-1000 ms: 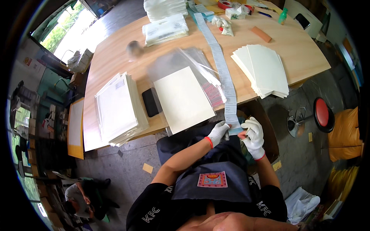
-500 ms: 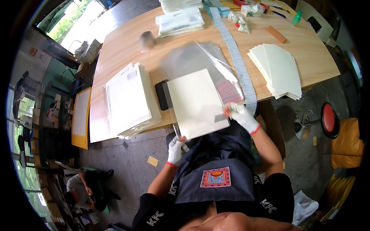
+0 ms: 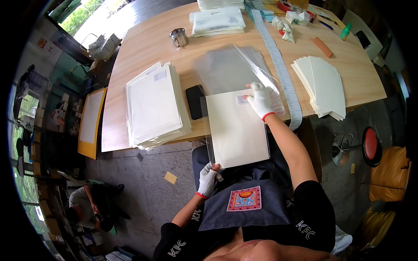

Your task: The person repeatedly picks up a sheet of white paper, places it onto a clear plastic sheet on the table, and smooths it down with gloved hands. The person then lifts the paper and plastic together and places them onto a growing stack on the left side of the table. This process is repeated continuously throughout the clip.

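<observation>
A cream sheet in a clear plastic sleeve (image 3: 237, 128) hangs over the near edge of the wooden table (image 3: 143, 48). My left hand (image 3: 208, 177), in a white glove, grips its lower left corner. My right hand (image 3: 260, 100), also gloved, presses on its top right corner beside a small white label. Under the hand lies a pile of empty clear sleeves (image 3: 230, 67). A long strip of labels (image 3: 278, 61) runs from the far side of the table down past my right wrist.
A stack of sleeved sheets (image 3: 154, 104) lies at the left, a black phone (image 3: 196, 102) beside it. Bare cream sheets (image 3: 322, 85) are stacked at the right. A metal cup (image 3: 179, 37) and white piles (image 3: 217, 21) stand farther back. A person (image 3: 91, 202) crouches on the floor at lower left.
My hands left the label strip and parted. The left dropped to the sleeved sheet's lower corner, the right rose to its top corner. The sheet slid toward me over the table edge.
</observation>
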Demonstrator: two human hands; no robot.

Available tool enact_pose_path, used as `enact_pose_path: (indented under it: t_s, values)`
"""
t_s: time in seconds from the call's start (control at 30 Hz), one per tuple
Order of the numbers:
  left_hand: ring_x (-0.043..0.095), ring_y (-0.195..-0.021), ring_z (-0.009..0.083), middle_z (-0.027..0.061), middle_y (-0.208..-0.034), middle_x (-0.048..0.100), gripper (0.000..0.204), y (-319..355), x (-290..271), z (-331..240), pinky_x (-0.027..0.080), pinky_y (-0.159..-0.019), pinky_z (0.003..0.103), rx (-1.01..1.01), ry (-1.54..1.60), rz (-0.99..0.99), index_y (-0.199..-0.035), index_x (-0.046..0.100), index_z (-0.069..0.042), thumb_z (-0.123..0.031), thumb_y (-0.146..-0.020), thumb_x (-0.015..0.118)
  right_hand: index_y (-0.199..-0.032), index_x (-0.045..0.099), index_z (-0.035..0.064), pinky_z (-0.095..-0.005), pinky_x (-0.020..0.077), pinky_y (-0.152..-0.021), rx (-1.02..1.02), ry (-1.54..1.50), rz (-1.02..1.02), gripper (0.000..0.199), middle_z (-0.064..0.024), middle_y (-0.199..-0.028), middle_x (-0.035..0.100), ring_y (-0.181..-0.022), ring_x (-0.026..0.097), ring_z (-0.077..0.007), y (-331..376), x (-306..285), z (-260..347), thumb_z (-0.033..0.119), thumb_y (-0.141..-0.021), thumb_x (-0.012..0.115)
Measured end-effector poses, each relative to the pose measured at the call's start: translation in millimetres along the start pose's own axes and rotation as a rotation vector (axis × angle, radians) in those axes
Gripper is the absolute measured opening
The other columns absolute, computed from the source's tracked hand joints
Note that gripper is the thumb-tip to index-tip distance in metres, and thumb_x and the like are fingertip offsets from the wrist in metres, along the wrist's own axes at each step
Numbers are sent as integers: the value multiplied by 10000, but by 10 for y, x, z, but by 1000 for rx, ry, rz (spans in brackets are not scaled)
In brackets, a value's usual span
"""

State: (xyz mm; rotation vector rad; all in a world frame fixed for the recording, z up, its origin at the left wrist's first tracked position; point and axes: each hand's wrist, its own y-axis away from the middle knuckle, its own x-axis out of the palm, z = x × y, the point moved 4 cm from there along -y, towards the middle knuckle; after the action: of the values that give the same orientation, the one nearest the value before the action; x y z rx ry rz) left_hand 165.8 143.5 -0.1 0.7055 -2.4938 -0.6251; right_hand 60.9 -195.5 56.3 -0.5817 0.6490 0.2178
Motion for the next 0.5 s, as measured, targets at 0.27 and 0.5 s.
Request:
enact_pose_path:
  t_s: [0.27,0.5]
  values:
    - [500,-473,78,21,-666,570,306,105,120,-512,418,-491,217,187,-96,48,-1120,536,24,-174,-888,550,-753,547,108,-387,450,-551,280,266,607,412,-60,-597,594,-614,610,-258,1247,-847,-78,510,-833,509]
    - [504,-577,57,-4,-693,550,222,352,127,-1269,400,-540,193,571,-472,27,-1045,584,23,-90,-855,574,-766,554,66,-187,301,-426,784,-788,904,186,27,-585,498,-452,392,-37,1857,-327,395,214,-879,556]
